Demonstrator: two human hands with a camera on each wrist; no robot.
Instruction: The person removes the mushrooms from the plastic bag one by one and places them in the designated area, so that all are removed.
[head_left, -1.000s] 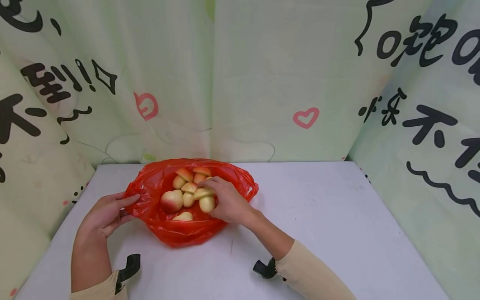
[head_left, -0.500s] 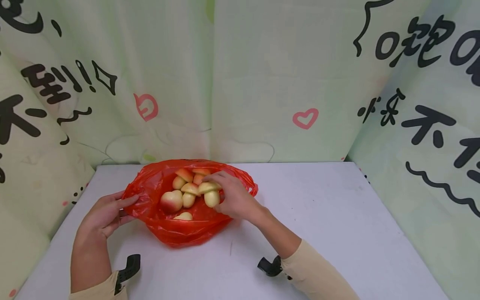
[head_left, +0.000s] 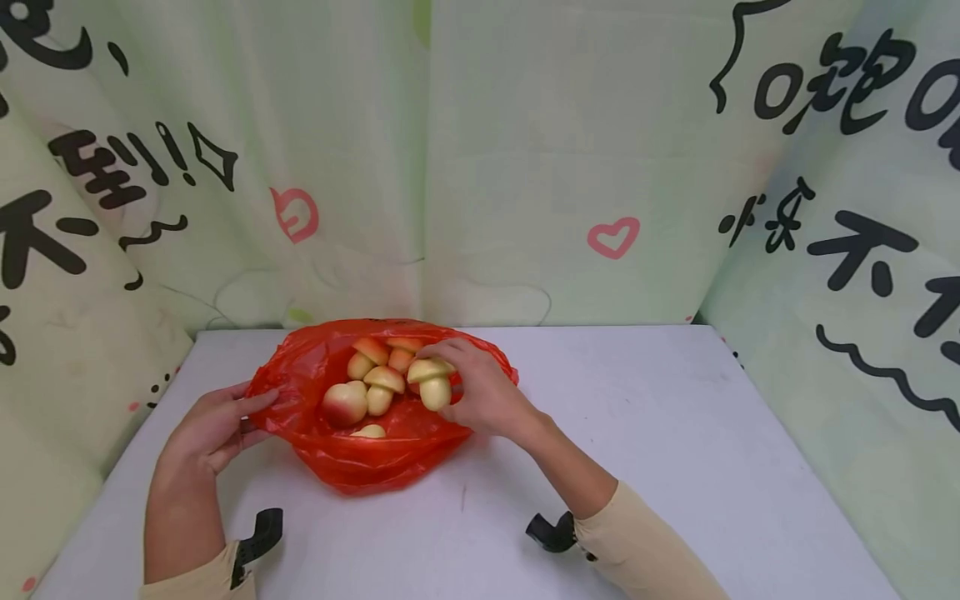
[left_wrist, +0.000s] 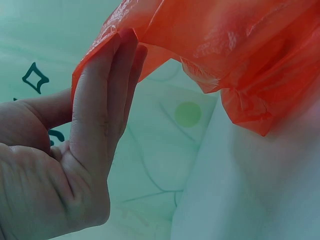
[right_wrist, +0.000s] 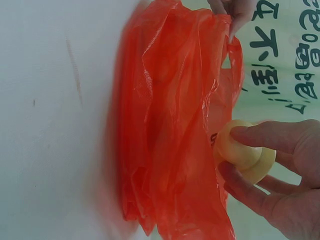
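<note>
A red plastic bag point(head_left: 360, 465) lies with its mouth held wide on the white table. My left hand point(head_left: 213, 429) pinches the bag's left edge, thumb inside and fingers point(left_wrist: 92, 107) behind the film. With thumb and fingertips my right hand point(head_left: 487, 392) grips a pale yellow mushroom point(head_left: 435, 385) by its stem and cap, at the right side of the bag's mouth. In the right wrist view this mushroom point(right_wrist: 245, 152) shows beside the bag's rim. Inside the bag sit several more mushrooms point(head_left: 381, 388) with orange-tinted caps, and a round, red-blushed piece point(head_left: 345, 403).
The white table point(head_left: 637, 433) stretches to the right of the bag. A pale green curtain point(head_left: 510, 167) with black writing and pink hearts hangs behind and at both sides. Black mounts point(head_left: 551, 532) are strapped at both wrists.
My right hand has lifted the pale mushroom and moved it rightward, away from the other pieces. The left hand keeps its hold on the bag's edge.
</note>
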